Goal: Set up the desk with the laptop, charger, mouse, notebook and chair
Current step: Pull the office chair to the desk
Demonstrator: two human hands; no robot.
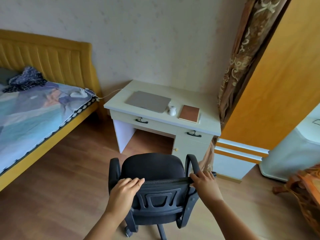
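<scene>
A black office chair (152, 168) on castors stands on the wooden floor, a short way in front of the pale desk (209, 125), its seat facing the desk. My left hand (126, 188) grips the top left of its backrest. My right hand (205, 183) grips the top right corner. On the desk lie a closed grey laptop (148, 101), a white mouse (172, 110) to its right, and a brown notebook (189, 113) further right. A white charger (78, 94) rests on the bed, with its cable running towards the desk.
A yellow-framed bed (52, 118) with a patterned cover fills the left. An orange wardrobe (277, 84) and a curtain (237, 66) stand right of the desk. A carved wooden piece (304, 193) sits at the right edge. The kneehole under the desk is open.
</scene>
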